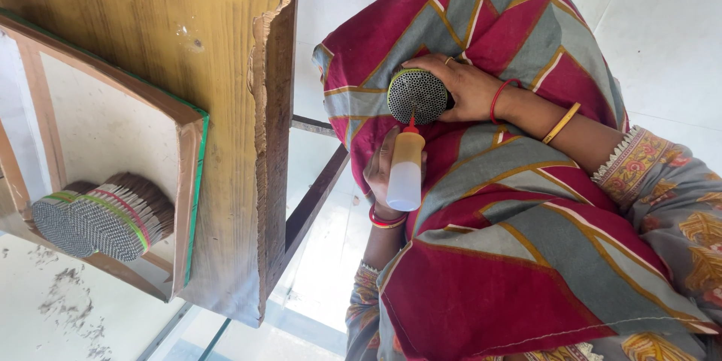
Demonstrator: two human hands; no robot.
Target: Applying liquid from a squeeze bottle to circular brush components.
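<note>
Biggest thing in view: wooden table (150, 7) with a chipped, ragged edge, filling the upper left. A shallow wooden tray (188, 180) with a green rim sits on it, holding two finished tube bundles (105, 214) lying side by side, banded with coloured thread, open ends facing the camera (parked out of the way, probably to keep them from rolling). Pale tiled floor (662, 15) around.

Person's lap is covered by a red-and-grey patterned cloth (511, 210), which gives a soft rest for the work.

One hand (466, 86), with red thread and a yellow bangle at the wrist, is clamped around a round bundle of small tubes (417, 94), fingers wrapped over the side so the honeycomb face points toward the other hand. It rests against the lap, away from the table.

Other hand (383, 173), red bangle at wrist, is closed on a small squeeze bottle (406, 169), translucent with a red nozzle; nozzle tip touches the bundle's lower face. Gripped around the body, a hold that allows squeezing. (Camera is rotated, so which hand is left or right I can't tell for sure.)
</note>
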